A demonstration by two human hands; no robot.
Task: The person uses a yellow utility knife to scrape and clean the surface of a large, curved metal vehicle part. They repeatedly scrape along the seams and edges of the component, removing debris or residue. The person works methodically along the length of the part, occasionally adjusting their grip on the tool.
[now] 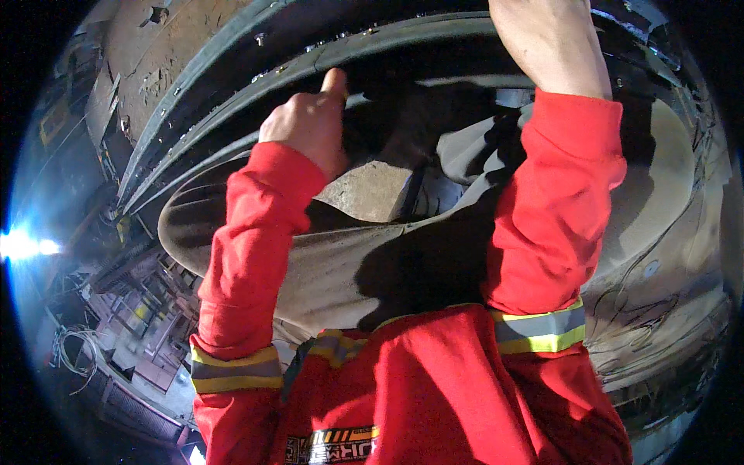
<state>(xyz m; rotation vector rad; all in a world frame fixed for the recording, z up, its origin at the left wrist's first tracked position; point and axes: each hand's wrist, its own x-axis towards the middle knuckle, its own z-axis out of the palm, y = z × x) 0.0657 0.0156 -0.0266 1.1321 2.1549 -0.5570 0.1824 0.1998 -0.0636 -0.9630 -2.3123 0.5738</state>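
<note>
My left hand (307, 124) is raised at a long, dark curved edge (349, 51) that arcs across the upper part of the view. One digit stretches upward against the dark band, while the other fingers look bent and partly hidden. No held thing shows in that hand. My right hand (546, 39) reaches past the top border; only its wrist and lower part show, so its fingers and anything they touch are hidden. Beneath both arms hangs a large, dusty grey sheet (325, 271), sagging in folds around an opening.
A pale block-like surface (368, 190) shows through the opening. Several small bolts or nuts (260, 39) line the curved bands above. A bright lamp (22, 246) glares at the far left. Down at lower left lie a coiled hose or cable (76, 350) and cluttered metal framework (151, 364).
</note>
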